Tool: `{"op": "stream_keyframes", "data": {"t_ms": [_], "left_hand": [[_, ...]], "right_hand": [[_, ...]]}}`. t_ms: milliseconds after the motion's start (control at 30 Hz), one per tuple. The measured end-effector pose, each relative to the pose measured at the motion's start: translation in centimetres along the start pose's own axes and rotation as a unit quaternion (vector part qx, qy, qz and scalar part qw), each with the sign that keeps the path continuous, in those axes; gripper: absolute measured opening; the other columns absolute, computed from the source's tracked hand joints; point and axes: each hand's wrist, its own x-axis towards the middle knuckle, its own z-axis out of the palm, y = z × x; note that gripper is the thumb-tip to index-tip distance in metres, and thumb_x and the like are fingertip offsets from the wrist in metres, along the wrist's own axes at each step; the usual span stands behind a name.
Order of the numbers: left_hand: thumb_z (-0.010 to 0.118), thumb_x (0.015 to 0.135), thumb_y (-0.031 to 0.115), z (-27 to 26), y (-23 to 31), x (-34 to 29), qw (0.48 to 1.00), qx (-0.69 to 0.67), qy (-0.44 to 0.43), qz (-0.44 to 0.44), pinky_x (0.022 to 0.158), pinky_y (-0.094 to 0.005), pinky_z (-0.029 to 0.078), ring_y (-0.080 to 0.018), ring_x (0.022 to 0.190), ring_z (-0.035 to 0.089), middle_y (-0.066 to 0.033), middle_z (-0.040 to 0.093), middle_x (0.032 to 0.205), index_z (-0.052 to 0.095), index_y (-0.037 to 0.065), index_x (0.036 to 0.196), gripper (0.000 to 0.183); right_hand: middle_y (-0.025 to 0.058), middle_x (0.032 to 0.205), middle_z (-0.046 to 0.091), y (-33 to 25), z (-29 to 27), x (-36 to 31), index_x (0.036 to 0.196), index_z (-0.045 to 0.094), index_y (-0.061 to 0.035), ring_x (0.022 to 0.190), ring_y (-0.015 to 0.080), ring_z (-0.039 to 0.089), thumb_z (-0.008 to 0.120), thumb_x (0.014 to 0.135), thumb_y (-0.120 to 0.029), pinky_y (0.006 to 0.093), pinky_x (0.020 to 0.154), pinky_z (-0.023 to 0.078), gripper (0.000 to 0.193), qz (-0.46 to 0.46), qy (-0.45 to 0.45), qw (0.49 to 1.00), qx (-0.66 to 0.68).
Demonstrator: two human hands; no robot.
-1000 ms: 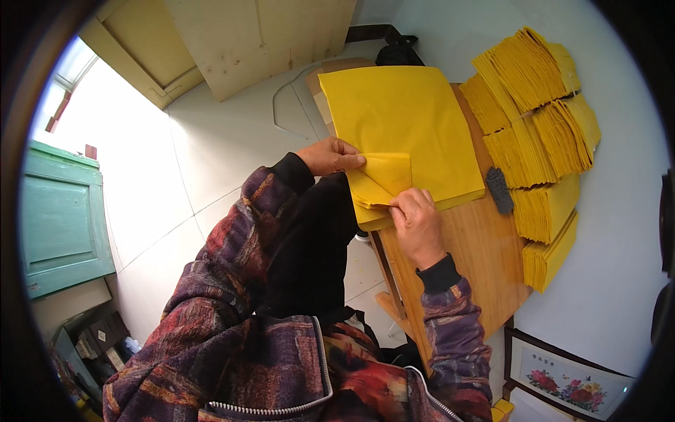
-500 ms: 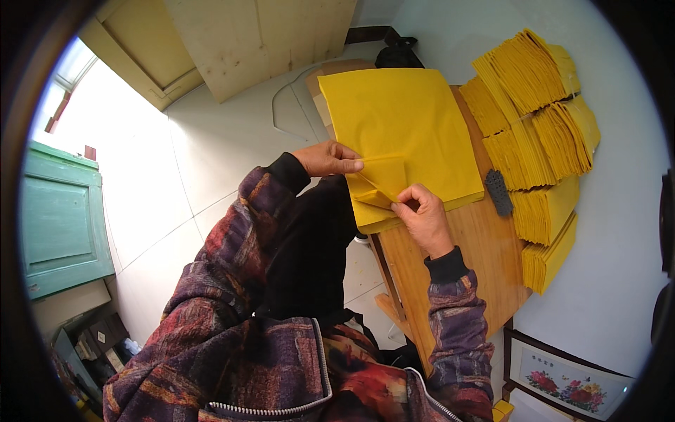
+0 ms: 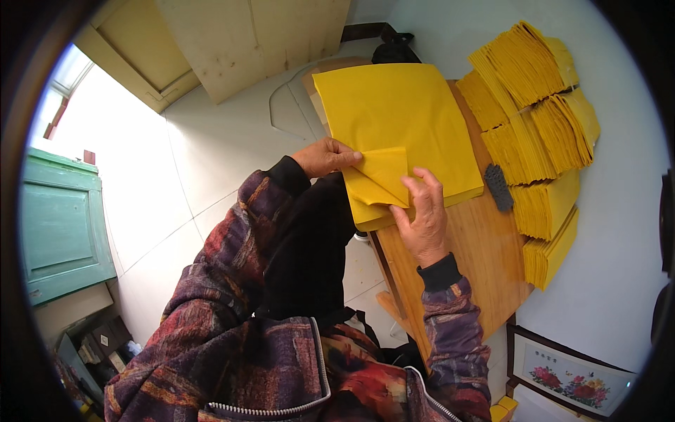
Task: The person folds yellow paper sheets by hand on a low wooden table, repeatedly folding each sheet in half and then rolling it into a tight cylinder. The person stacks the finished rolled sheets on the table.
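Observation:
A small folded yellow paper sheet (image 3: 387, 169) lies over the near part of a big stack of flat yellow sheets (image 3: 401, 105). My left hand (image 3: 327, 156) pinches its left corner between thumb and fingers. The piece has a slanting fold, and a pointed flap sits toward its lower right. Beside that right edge, my right hand (image 3: 424, 214) is open, thumb and fingers apart around the corner. Its fingertips are at or very near the paper; contact cannot be made out for certain.
The stack rests on a wooden table (image 3: 478, 246). Bundles of folded yellow paper (image 3: 527, 70) line its right side along the wall. A dark grey textured object (image 3: 498, 188) lies between them and the stack. A framed flower picture (image 3: 569, 369) stands lower right; a green cabinet door (image 3: 63, 221) is left.
My right hand has let go of the paper's lower corner, its fingers spreading and shifting slightly up. The folded flap now lies flatter and wider. My left hand keeps its pinch.

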Motion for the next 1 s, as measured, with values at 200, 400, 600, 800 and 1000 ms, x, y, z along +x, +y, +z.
{"op": "stream_keyframes", "data": {"t_ms": [200, 400, 600, 800, 1000], "left_hand": [[0.063, 0.09, 0.034, 0.1, 0.2, -0.2, 0.999, -0.035, -0.002, -0.014, 0.088, -0.0277, 0.047, -0.0146, 0.093, 0.06, -0.0073, 0.068, 0.101, 0.067, -0.003, 0.106, 0.04], [0.063, 0.09, 0.034, -0.1, 0.1, -0.2, 0.999, -0.037, -0.02, 0.005, 0.09, -0.0276, 0.047, -0.0148, 0.095, 0.061, -0.0071, 0.068, 0.102, 0.067, -0.003, 0.107, 0.04], [0.064, 0.089, 0.033, -0.6, -0.3, 0.2, 0.999, -0.026, -0.04, -0.007, 0.092, -0.028, 0.046, -0.015, 0.099, 0.06, -0.0071, 0.067, 0.107, 0.064, -0.003, 0.113, 0.042], [0.068, 0.087, 0.024, -1.6, 0.0, -0.3, 0.983, -0.046, -0.164, 0.063, 0.097, -0.0281, 0.044, -0.0155, 0.103, 0.059, -0.0071, 0.065, 0.113, 0.058, -0.003, 0.123, 0.046], [0.069, 0.086, 0.028, -0.9, 0.3, 0.1, 0.996, -0.019, -0.084, 0.009, 0.093, -0.0275, 0.045, -0.0148, 0.096, 0.061, -0.0063, 0.068, 0.105, 0.064, -0.002, 0.113, 0.041]], "right_hand": [[0.0124, 0.129, 0.049, 0.0, 0.3, 0.1, 0.092, 0.063, -0.0059, 0.118, 0.0332, 0.046, 0.071, 0.072, -0.002, 0.0384, 0.098, 0.043, 0.022, -0.053, -0.039, 0.997, -0.044], [0.012, 0.13, 0.05, 0.2, 0.7, 0.6, 0.08, 0.059, -0.0029, 0.12, 0.0324, 0.043, 0.068, 0.072, 0.002, 0.0367, 0.097, 0.041, 0.014, 0.01, -0.058, 0.997, 0.04], [0.0114, 0.131, 0.049, 0.8, 0.9, 0.8, 0.078, 0.054, -0.0027, 0.115, 0.0294, 0.045, 0.067, 0.075, 0.003, 0.0323, 0.087, 0.046, 0.014, 0.105, -0.091, 0.979, 0.147], [0.013, 0.13, 0.049, 1.2, 1.2, 0.7, 0.079, 0.055, -0.0022, 0.12, 0.0322, 0.042, 0.067, 0.075, 0.002, 0.0374, 0.094, 0.044, 0.014, 0.151, -0.1, 0.96, 0.212], [0.0144, 0.131, 0.047, 0.7, 0.6, 0.8, 0.091, 0.057, -0.0036, 0.121, 0.0335, 0.042, 0.07, 0.074, -0.001, 0.039, 0.099, 0.041, 0.022, 0.159, -0.107, 0.967, 0.166]]}}
